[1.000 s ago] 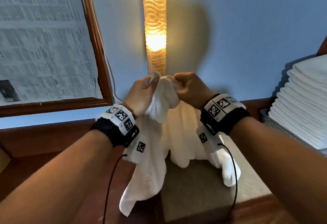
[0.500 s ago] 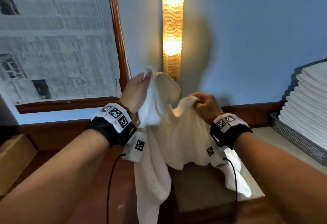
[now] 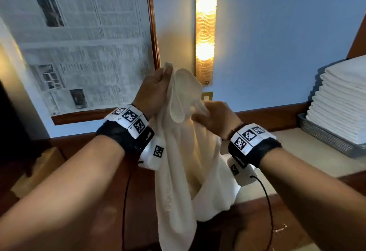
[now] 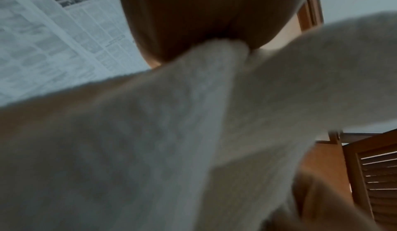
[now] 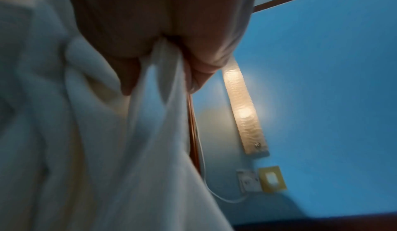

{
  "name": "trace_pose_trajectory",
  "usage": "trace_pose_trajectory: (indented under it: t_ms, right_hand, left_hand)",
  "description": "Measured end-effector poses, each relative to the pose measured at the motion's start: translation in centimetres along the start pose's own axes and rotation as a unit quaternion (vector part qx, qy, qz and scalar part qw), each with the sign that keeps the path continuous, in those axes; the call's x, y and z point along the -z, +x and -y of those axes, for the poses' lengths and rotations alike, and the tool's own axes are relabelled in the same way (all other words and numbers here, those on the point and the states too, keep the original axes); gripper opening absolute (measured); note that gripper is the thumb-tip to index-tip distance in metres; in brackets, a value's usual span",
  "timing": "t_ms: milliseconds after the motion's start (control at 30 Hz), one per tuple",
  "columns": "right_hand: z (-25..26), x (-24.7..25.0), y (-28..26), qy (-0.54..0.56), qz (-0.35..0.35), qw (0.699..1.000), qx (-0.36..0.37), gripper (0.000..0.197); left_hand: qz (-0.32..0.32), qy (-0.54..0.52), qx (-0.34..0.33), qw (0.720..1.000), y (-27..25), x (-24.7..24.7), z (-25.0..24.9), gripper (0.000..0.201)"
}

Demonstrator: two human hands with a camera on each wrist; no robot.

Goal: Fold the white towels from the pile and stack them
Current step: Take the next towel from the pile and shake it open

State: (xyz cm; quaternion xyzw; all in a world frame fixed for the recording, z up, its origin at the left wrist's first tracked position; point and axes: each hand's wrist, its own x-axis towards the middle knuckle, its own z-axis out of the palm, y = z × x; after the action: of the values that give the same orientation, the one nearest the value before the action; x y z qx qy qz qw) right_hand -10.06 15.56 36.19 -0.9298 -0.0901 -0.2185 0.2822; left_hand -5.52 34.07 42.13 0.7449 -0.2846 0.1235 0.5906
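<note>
A white towel (image 3: 184, 163) hangs in the air in front of me, bunched at the top and drooping below the counter's front edge. My left hand (image 3: 156, 88) pinches its upper corner, held higher and to the left. My right hand (image 3: 212, 118) grips a gathered fold of the towel's top edge, lower and to the right. The left wrist view shows the towel (image 4: 193, 132) pinched between my fingers (image 4: 193, 22). In the right wrist view the cloth (image 5: 107, 149) is clamped between thumb and fingers (image 5: 193, 51). A stack of folded white towels (image 3: 342, 102) sits at the right.
The folded stack rests in a grey tray (image 3: 326, 139) on the beige counter (image 3: 287, 151) at the right. A lit wall lamp (image 3: 205, 29) hangs straight ahead, a framed newspaper (image 3: 79, 38) on the left wall. Dark wooden trim (image 3: 227, 231) runs along the counter's front.
My hands, together a second ago, have parted: the left stays high with its corner, the right has slid down along the towel's edge. The view has swung left.
</note>
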Motion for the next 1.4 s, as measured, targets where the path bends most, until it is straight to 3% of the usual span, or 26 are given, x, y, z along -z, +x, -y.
trace_pose_trajectory:
  t_ms: [167, 267, 333, 433, 533, 600, 833, 933, 1067, 1133, 1267, 1400]
  right_hand:
    - [-2.3, -3.9, -6.3, 0.067, 0.006, 0.985, -0.161, 0.034]
    - [-1.7, -4.2, -7.9, 0.083, 0.008, 0.977, -0.194, 0.030]
    - [0.9, -3.6, -7.8, 0.110, -0.023, 0.979, -0.171, 0.028]
    - [6.6, -2.6, -6.5, 0.158, -0.049, 0.982, -0.093, 0.043]
    - [11.2, -2.2, -4.9, 0.104, -0.015, 0.994, -0.001, 0.012]
    - [12.7, -1.9, -4.3, 0.079, -0.008, 0.997, 0.018, 0.006]
    - [14.3, -3.1, -8.0, 0.072, 0.051, 0.994, 0.061, 0.007]
    - [11.9, -5.1, -10.3, -0.002, 0.074, 0.997, -0.003, 0.024]
    - [7.3, -6.3, -12.1, 0.017, 0.098, 0.990, -0.098, 0.033]
    - [6.8, -6.0, -11.8, 0.040, 0.070, 0.991, -0.106, 0.031]
    - [10.6, -4.9, -9.2, 0.056, 0.044, 0.997, -0.029, 0.031]
    - [15.6, -3.4, -6.4, 0.041, -0.007, 0.995, 0.091, 0.022]
  left_hand:
    - [-0.004, -0.023, 0.022, 0.999, -4.1, 5.6, -0.1, 0.039]
    - [0.011, 0.001, 0.039, 0.999, -6.8, 7.3, -0.2, 0.047]
    - [0.025, 0.001, 0.050, 0.998, -8.2, 7.6, -0.6, 0.048]
    - [0.048, 0.003, 0.064, 0.997, -10.3, 7.5, -0.9, 0.043]
    - [0.072, -0.037, 0.085, 0.993, -12.2, 7.1, -0.6, 0.045]
    - [0.079, -0.049, 0.085, 0.992, -13.3, 7.1, -0.4, 0.042]
    - [0.004, 0.013, 0.048, 0.999, -14.0, 10.6, -1.2, 0.040]
    - [-0.056, -0.017, 0.057, 0.997, -13.8, 12.5, -1.4, 0.044]
    - [-0.053, -0.037, 0.045, 0.997, -14.0, 14.4, -1.3, 0.042]
    - [-0.050, -0.020, 0.047, 0.997, -14.4, 14.5, -1.5, 0.047]
    - [-0.023, 0.018, 0.067, 0.997, -15.4, 13.3, -2.2, 0.052]
    - [0.050, 0.002, 0.071, 0.996, -16.1, 11.8, -1.8, 0.050]
